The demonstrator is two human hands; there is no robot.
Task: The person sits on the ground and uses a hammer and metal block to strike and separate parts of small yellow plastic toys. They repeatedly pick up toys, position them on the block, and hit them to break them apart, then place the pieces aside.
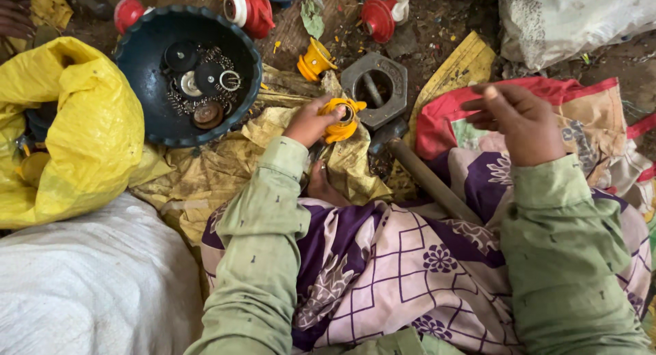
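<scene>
— What do I have in the left hand [311,123]?

— A yellow plastic fitting [340,120], fingers closed around it. I hold it with its round metal-lined mouth turned up, just beside the heavy grey hexagonal block [374,88], so the opening faces me and the block is within easy reach.

— And the right hand [523,123]?

— It hovers above the red-edged sack [547,116], fingers loosely curled, thumb against the fingertips. I can't tell whether something small is pinched there; nothing shows.

— Why the block there?

— My guess: it serves as an anvil. It has a hole through the middle with a pin or rod in it, and a hammer [417,167] lies with its head touching the block, the handle running back across my lap, ready to grab.

— The dark bowl [147,51]?

— It sits to the left front, holding metal discs, rings and springs, apparently small parts sorted apart from the plastic. Another yellow fitting [314,60] and red fittings [249,12] lie on the ground beyond it, well apart from my hands.

— And the yellow bag [89,129]?

— Far left, mouth open, resting on a white sack [89,287].
</scene>
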